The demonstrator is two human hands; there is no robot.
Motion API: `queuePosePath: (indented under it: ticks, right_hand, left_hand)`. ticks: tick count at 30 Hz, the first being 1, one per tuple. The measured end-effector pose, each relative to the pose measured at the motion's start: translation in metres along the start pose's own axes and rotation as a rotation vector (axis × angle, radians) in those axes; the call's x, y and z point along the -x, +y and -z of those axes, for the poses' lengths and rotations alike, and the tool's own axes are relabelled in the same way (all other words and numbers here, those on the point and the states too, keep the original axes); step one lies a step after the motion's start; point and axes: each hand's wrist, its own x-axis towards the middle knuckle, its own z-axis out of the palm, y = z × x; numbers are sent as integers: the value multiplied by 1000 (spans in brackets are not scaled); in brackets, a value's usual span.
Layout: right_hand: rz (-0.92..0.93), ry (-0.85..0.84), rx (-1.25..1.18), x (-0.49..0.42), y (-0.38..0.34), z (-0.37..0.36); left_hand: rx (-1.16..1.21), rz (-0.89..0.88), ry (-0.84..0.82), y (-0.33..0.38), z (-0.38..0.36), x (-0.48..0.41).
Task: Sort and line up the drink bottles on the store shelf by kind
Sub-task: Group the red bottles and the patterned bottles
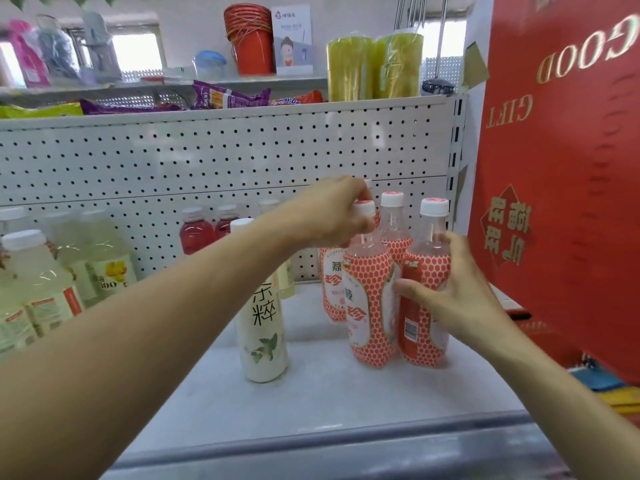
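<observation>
Red-netted bottle (370, 317) gripped at the neck by the left hand (329, 216), right hand (457, 292) curled round its neighbour (424, 341) (pressing same-kind bottles together, I'd guess).

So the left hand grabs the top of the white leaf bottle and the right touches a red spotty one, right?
No: the head view shows the left hand grabbing the top of a clear plastic bottle with a red honeycomb label; the right hand touches its twin bottle.
</observation>
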Motion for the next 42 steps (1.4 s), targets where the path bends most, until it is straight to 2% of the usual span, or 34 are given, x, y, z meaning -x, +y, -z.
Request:
queuePosePath:
  ticks: [5, 9, 11, 13, 15, 17, 19, 21, 23, 25, 29, 35, 38, 42]
  right_hand:
    - [-13, -5, -7, 0, -2, 2]
    - [8, 17, -16, 5, -6, 2]
    - [42, 62, -12, 8, -12, 1]
    - [71, 124, 5, 10, -20, -2]
    - [148, 235, 4, 14, -27, -6]
    - [323, 388, 6, 20, -36, -13]
    - [512, 471, -20, 28, -46, -25]
    - [637, 433, -69, 36, -57, -43]
    - [679, 330, -109, 40, -66, -66]
    - [638, 222, -137, 39, -69, -90]
    - [452, 66, -130, 23, -62, -132]
    - [123, -168, -76, -19, -53, -190]
    - [-9, -190, -70, -50, -51, -223]
    - [-120, -82, -112, -92, -48, -260]
  left_hand:
    - [-21, -30, -5, -1, -4, -2]
    - [10, -63, -129, -4, 0, 7]
    - [32, -72, -140, -7, 7, 17]
    - [-17, -108, -23, -14, 18, 30]
    - [-18, -129, 189, -27, 27, 48]
    - [114, -88, 426, -47, 26, 69]
    - [324, 12, 609, -71, 8, 88]
    - [479, 137, 660, -90, -23, 103]
    - [516, 253, 569, -103, -54, 112]
    - [497, 309, 473, -115, -78, 116]
    - [532, 331, 421, -140, -86, 114]
    - [576, 318, 433, -192, -62, 112]
    - [658, 315, 419, -222, -51, 106]
    - [679, 344, 403, -249, -48, 100]
